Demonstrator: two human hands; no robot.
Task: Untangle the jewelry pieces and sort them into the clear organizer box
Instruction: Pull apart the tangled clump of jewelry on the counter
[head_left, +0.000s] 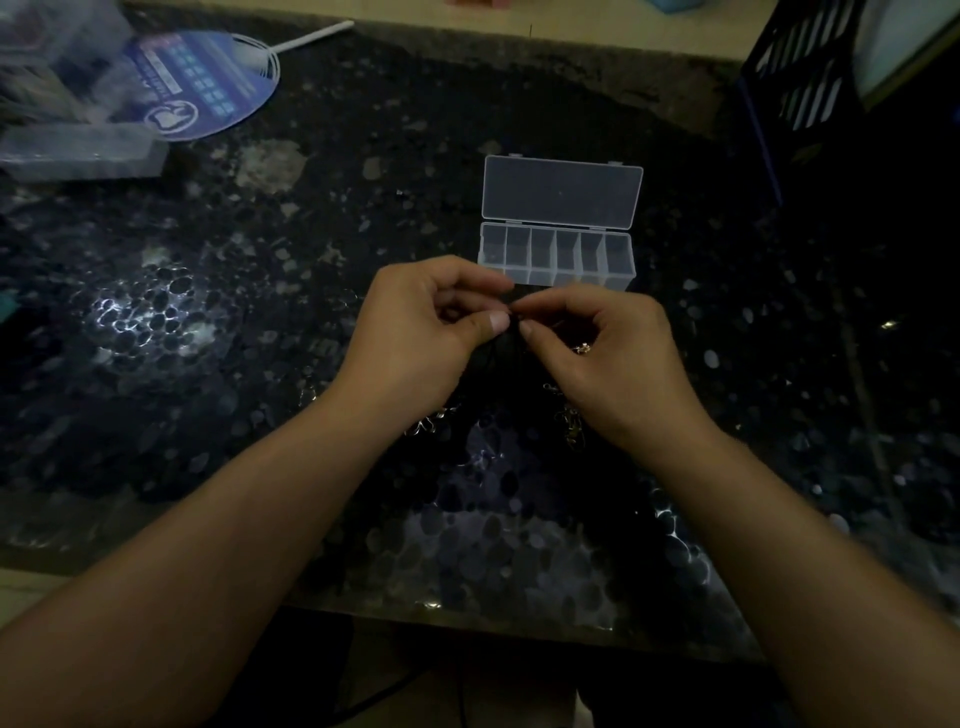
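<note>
At the far left of the dark, speckled surface (218, 291) lies a blurred clear plastic container (78, 153), and just behind it a round blue hand fan (208, 83) with a white handle pointing toward the back edge.

Toward the middle, the left hand (415, 332) is raised just above the surface, its thumb and curled fingers pinching a thin black cord (511, 343) at a knot-like point. The cord is dark against the dark surface, so its full run is hard to trace; strands hang down between the 2 hands. A small gold-toned pendant (431, 421) shows just below the left wrist.

The right hand (613, 358) meets the left almost fingertip to fingertip, its thumb and forefinger pinching the same cord. A gold-toned charm (583, 348) sits at its palm, and a gold clasp piece (569, 423) shows under the heel of that hand.

Just behind the hands stands the clear organizer box (558, 257), lid open and tilted back, showing a row of 6 compartments; nothing is visible in them.

At the far right, a dark slotted basket (800, 88) stands at the surface's edge.
</note>
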